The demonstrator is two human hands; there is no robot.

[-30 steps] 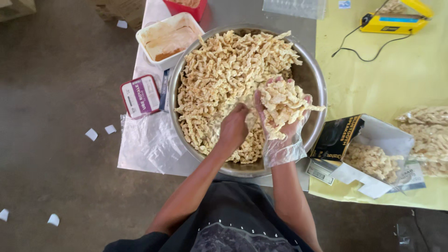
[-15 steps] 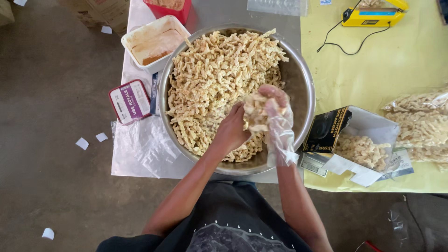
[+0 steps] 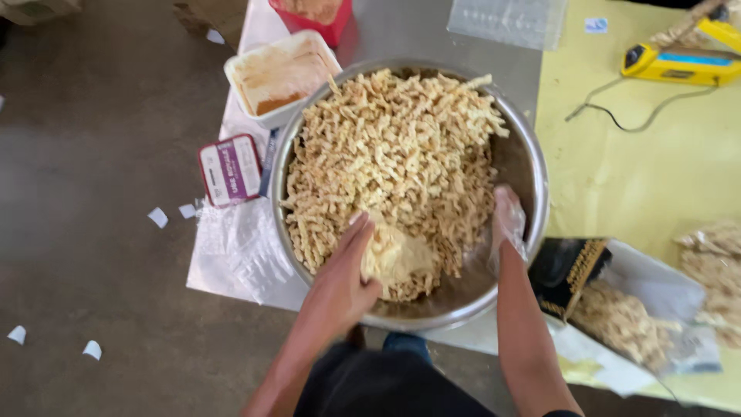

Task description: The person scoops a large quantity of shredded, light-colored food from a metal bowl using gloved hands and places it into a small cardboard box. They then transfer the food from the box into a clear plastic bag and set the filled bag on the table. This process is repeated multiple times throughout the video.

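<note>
Your left hand (image 3: 340, 282) is bare, fingers together and nearly flat, edge-on in the snack pile, pressing against a pale powdery clump (image 3: 394, 259); it cups rather than clamps, nothing truly gripped

Your right hand (image 3: 505, 220) wears a thin clear glove and sits low against the inner right wall of the steel bowl (image 3: 532, 177); can't tell how far it's open or whether it has anything, the glove and blur hide the fingers

The twisted fried strips (image 3: 394, 154) fill most of the bowl, heaped toward the left and far side, bare metal showing near you on the right

Handling, as a judgement: the pieces look light, dry, stiff and brittle, so they'll snap if you squeeze. Scoop from underneath with open palms, lift loose handfuls, don't pinch. The powder likely makes them slippery against the glove. The bowl looks heavy when loaded; take it by the rim, both sides

Beside it: seasoning tub (image 3: 282, 73), small purple packet (image 3: 229, 170), dark open box (image 3: 571, 274)
</note>
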